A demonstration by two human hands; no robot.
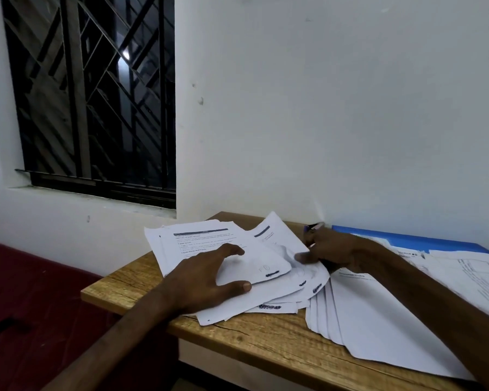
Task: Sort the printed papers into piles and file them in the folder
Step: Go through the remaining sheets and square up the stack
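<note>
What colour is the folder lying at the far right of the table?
Blue. The folder shows best in the head view, the only one here.

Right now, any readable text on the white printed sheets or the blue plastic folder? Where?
"TASK GOAL", likely: bold heading, top white printed sheet on the left.
"TASK DESCRIPTION", likely: heading lower on it.
Body text, dark stamps, right-hand sheets: too blurred.
Blue plastic folder: none visible.

top printed sheet (206,244), headings faintly readable as "TASK GOAL", "TASK DESCRIPTION", other print too blurred
</note>
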